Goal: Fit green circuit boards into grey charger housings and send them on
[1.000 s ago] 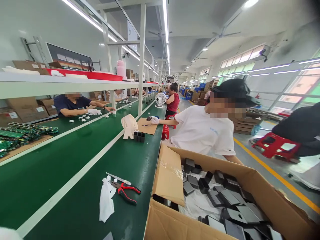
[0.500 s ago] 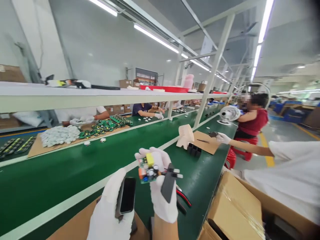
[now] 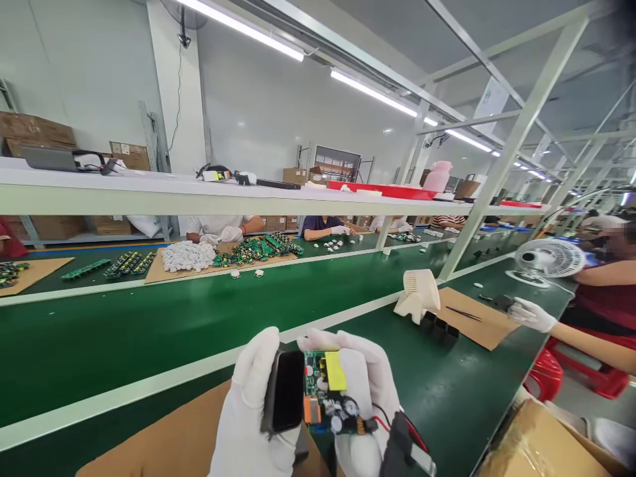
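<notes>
Clasped round its side so its apparent opening (image 3: 291,387) shows, a black box (image 3: 282,392) fills the left hand (image 3: 250,397) while the right hand (image 3: 380,371) cradles a circuit board (image 3: 320,387).

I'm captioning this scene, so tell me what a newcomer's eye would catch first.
Probably the circuit board with its yellow block, in the right hand at low centre, beside the black case in the left hand. Next, the white heap across the green table, at left.
</notes>
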Motion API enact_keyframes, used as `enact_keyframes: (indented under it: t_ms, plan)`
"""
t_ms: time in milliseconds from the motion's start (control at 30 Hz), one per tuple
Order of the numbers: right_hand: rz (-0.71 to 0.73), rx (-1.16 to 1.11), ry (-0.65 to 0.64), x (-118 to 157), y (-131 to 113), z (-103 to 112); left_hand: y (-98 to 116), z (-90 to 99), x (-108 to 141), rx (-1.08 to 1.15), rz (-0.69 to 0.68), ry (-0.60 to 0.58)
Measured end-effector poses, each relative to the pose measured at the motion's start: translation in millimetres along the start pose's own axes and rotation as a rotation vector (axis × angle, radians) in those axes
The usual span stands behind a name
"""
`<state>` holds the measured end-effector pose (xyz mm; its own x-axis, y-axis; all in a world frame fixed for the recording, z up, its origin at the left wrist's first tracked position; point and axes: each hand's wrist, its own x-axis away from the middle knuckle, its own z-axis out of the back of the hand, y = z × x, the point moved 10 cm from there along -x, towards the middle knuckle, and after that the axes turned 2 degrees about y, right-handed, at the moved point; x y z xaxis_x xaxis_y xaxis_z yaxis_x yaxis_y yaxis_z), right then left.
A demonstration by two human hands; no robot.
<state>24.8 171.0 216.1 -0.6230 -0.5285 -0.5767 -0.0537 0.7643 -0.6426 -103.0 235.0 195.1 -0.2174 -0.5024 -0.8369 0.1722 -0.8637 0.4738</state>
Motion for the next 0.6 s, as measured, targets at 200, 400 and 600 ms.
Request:
enact_keyframes:
  t_ms: [200, 400, 600]
  plan:
    - [0.077, -0.068, 0.061, -5, 2, 15, -5, 2.0, 2, 0.026, 0.024, 0.024]
    - [0.096, 0.041, 0.214, -4, 16, 18, -17, -34.5, 7, 0.186, 0.095, -0.130]
    - [0.166, 0.153, 0.278, -20, 3, 26, -9, -49.5, 6, 0.169, 0.103, -0.337]
